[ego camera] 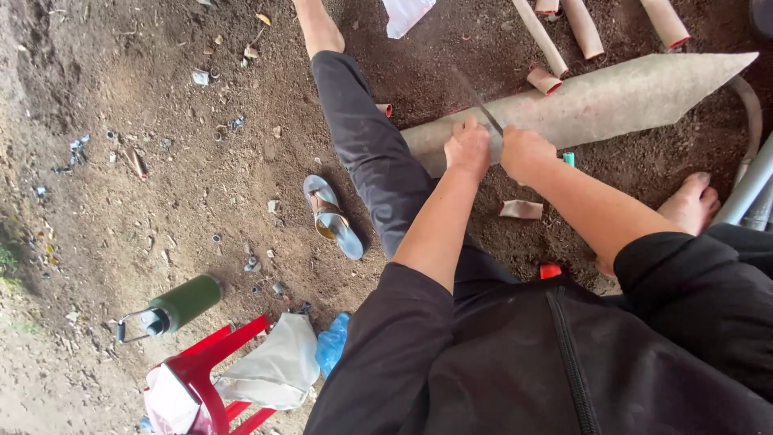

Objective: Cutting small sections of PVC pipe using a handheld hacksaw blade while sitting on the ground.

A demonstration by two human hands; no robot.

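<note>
The left hand (469, 147) is pressing down on a big grey sheet (596, 101) lying on the dirt ground (161, 201), its grip closed on the sheet's edge. The right hand (523, 153) is just beside it, its grip clamped on a thin blade (479, 101) slanting up across the sheet. A sandal (332, 216) is lying near the person's leg. A green bottle (181, 304) is lying by a red chair (209, 370).

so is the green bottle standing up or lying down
Lying down: the green bottle rests on its side on the dirt ground, its capped end pointing left.
</note>
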